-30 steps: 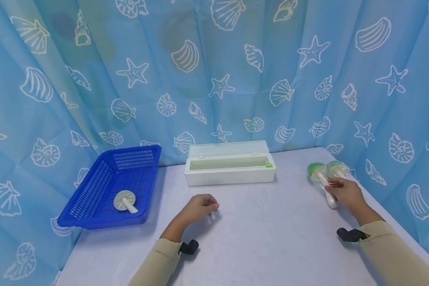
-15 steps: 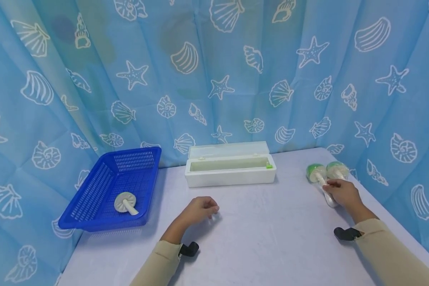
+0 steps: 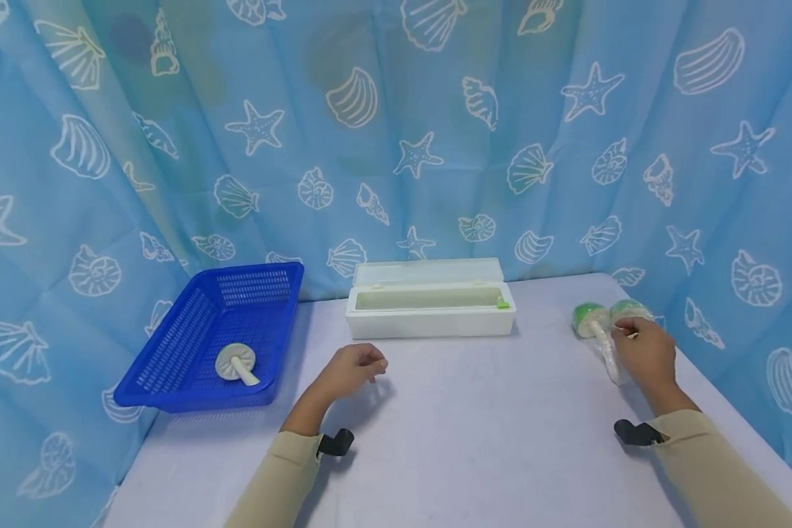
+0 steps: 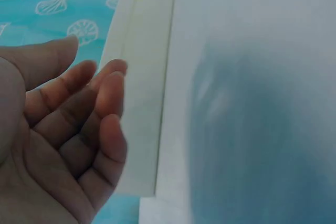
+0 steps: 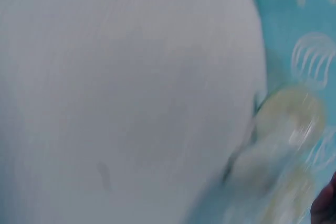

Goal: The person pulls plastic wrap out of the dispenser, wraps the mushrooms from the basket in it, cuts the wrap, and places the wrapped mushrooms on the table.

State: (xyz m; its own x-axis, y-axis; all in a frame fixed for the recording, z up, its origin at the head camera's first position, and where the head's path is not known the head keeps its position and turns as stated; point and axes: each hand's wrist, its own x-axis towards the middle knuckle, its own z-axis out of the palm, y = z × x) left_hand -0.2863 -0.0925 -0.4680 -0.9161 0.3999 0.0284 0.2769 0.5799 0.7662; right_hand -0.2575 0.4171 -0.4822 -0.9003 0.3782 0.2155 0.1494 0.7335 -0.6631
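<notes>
Blue curtain (image 3: 396, 88) hung in folds along far side, wrapping left and right; white starfish and seashell prints (image 3: 417, 155). Darker patches (image 3: 339, 55) upper left. White tabletop (image 3: 475, 425), far right corner rounded. Light soft.

Left mushroom (image 3: 602, 340): wrapped, green-capped, lying | right mushroom (image 3: 630, 308): green-capped, beside it, partly hidden

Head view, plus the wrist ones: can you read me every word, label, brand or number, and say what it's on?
There are none that can be read.
Curtain: only drawn shells and starfish.
White box and blue basket: no writing visible.
Clear-wrapped, green-topped things: no readable print; too blurred in the right wrist view.
</notes>
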